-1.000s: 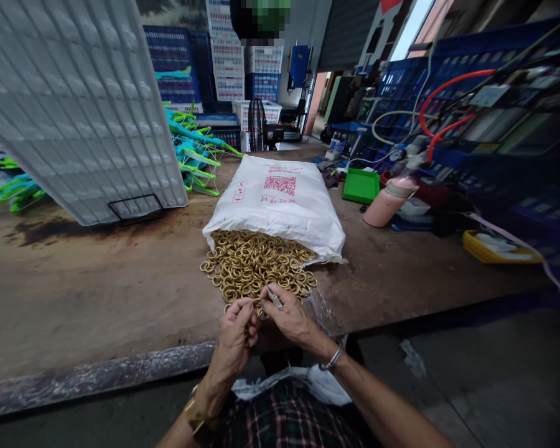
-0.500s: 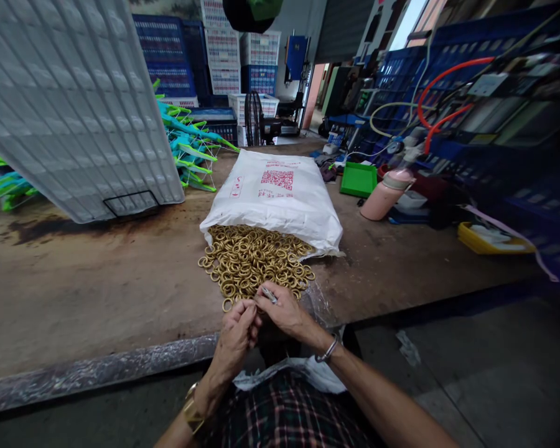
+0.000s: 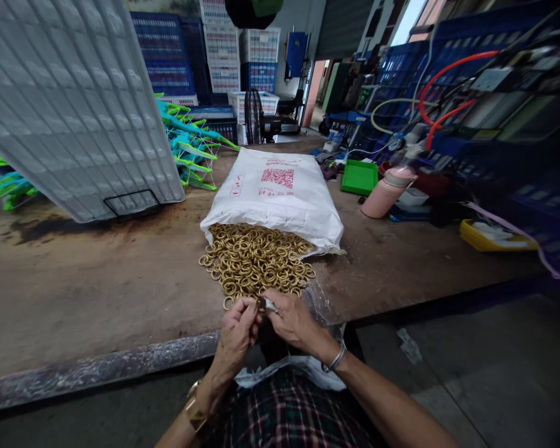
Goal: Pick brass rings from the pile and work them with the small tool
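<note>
Gold-coloured rings point(image 3: 256, 264) spill from the white sack point(image 3: 273, 196); before it, the left hand point(image 3: 237, 328) keeps its grip pinched (on what, I cannot tell), the right hand point(image 3: 295, 320) closed round a small metal tool point(image 3: 270, 305).

The rings point(image 3: 252, 261) are brassy gold; the sack point(image 3: 256, 208) is white with red print, including a QR code. The counter point(image 3: 98, 286) is brown with darker stains, the bottle point(image 3: 381, 199) pink, the tray point(image 3: 359, 177) green, the plaid cloth point(image 3: 289, 414) dark with reddish lines.
</note>
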`<act>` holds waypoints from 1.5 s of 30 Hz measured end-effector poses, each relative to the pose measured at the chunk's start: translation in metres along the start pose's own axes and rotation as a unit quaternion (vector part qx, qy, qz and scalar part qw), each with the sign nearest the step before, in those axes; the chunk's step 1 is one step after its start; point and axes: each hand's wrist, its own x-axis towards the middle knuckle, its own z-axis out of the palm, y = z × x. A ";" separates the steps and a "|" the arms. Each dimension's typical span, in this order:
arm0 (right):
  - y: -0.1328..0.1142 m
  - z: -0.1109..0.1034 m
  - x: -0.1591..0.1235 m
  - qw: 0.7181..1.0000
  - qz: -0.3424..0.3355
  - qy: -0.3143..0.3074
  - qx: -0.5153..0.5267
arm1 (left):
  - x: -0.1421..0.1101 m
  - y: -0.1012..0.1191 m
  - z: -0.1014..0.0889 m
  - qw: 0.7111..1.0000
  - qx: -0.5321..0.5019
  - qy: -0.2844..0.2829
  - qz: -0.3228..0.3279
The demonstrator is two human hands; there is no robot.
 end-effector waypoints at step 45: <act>0.044 0.015 -0.113 0.974 0.046 -0.178 0.129 | -0.019 -0.060 -0.004 0.873 -0.266 0.092 -0.397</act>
